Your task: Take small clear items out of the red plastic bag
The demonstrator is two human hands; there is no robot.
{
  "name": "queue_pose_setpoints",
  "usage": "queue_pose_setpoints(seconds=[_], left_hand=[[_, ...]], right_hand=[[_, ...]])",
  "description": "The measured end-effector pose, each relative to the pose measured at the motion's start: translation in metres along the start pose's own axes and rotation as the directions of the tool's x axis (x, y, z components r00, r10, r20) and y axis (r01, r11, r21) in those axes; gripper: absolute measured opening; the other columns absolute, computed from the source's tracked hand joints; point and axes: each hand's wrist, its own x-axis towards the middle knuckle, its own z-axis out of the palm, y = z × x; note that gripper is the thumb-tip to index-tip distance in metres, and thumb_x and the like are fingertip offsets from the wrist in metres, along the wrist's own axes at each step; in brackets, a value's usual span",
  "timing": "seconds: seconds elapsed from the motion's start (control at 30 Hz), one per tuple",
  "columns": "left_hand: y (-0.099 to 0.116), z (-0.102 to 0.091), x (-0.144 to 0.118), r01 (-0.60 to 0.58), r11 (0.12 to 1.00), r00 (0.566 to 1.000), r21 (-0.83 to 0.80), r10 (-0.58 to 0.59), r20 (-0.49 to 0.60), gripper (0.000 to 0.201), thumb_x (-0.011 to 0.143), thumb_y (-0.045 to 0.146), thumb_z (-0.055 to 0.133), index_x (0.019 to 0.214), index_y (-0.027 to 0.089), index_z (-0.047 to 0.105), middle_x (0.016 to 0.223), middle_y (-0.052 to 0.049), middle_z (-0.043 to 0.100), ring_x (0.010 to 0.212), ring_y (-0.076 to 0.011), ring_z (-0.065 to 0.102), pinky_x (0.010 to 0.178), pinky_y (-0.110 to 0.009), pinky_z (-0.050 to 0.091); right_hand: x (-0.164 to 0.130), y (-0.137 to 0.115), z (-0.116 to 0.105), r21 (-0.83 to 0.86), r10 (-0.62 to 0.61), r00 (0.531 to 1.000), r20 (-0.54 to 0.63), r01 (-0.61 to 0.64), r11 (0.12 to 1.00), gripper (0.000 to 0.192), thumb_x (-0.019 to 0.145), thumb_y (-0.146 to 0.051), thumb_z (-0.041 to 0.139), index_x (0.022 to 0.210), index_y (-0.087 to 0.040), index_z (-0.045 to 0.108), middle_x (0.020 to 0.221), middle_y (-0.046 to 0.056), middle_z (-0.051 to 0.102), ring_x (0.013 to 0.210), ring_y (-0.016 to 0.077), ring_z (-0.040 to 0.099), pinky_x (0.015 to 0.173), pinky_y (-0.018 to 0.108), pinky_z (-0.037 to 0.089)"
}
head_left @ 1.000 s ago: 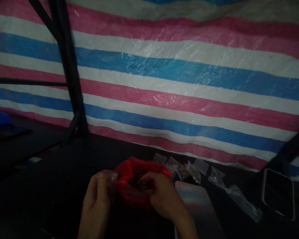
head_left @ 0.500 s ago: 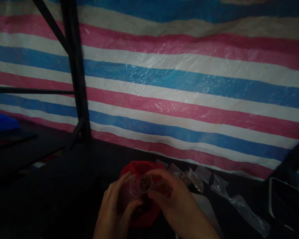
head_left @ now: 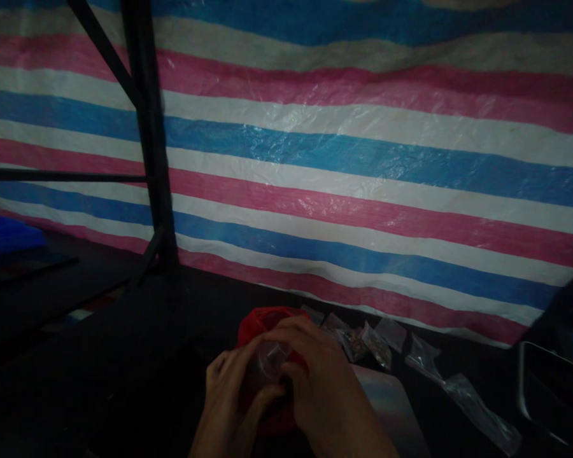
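Fingers of the left hand (head_left: 232, 389) curl round a small clear plastic piece (head_left: 271, 357), holding it between thumb and forefinger, while those of the right hand (head_left: 318, 366) bend in close over its far edge and right side; whether they truly grip it, I can't tell from where I stand, since their tips are partly hidden. Taking that plastic as the dial's centre, the left hand comes in from eight o'clock and the right from four, neither clearly nearer. Its rounded edge shows, but it's too dim for me to make out a long axis. Just beyond, towards twelve, rises the rim of a red bag (head_left: 262, 316), with more red showing below the fingers. Small clear packets (head_left: 379, 350), some with brown bits inside, lie near three, and a pale flat slab (head_left: 386, 397) at four. Farther out, just past three, there's a light-framed dark panel (head_left: 554, 394). Striped sheeting (head_left: 363, 203) hangs behind everything at twelve.
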Motion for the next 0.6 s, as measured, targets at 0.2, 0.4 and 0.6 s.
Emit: queue_pose_setpoints(seconds=[0.2, 0.4, 0.6], left_hand=[[0.005, 0.002, -0.001, 0.095, 0.980, 0.994, -0.172, -0.101, -0.028, 0.052, 0.086, 0.049, 0.073, 0.134, 0.032, 0.069, 0.144, -0.008, 0.069, 0.130, -0.0323, 0.067, 0.109, -0.048, 0.057], [0.022, -0.005, 0.005, 0.144, 0.955, 0.938, -0.259, -0.215, -0.272, 0.059, 0.083, 0.061, 0.067, 0.129, 0.026, 0.066, 0.131, -0.010, 0.076, 0.120, -0.0341, 0.072, 0.103, -0.049, 0.060], [0.031, -0.003, -0.004, 0.191, 0.981, 0.946, -0.038, -0.194, -0.258, 0.062, 0.092, 0.069, 0.049, 0.129, 0.021, 0.062, 0.125, -0.016, 0.073, 0.113, -0.0372, 0.071, 0.098, -0.057, 0.058]], right_hand=[[-0.002, -0.005, -0.003, 0.033, -0.020, 0.995, -0.097, 0.024, 0.999, 0.049, 0.075, 0.008, 0.049, 0.096, -0.025, 0.078, 0.115, 0.002, 0.075, 0.115, 0.0177, 0.070, 0.096, 0.026, 0.053], [-0.004, 0.009, -0.007, -0.120, 0.118, 0.957, -0.266, -0.154, 0.981, 0.042, 0.085, -0.003, 0.062, 0.117, -0.027, 0.076, 0.123, 0.005, 0.076, 0.116, 0.0258, 0.069, 0.105, 0.041, 0.050], [-0.004, 0.035, 0.022, -0.390, 0.281, 0.958, -0.056, -0.280, 0.877, 0.052, 0.074, 0.009, 0.053, 0.110, -0.019, 0.079, 0.120, 0.011, 0.078, 0.127, 0.0329, 0.063, 0.109, 0.048, 0.042]])
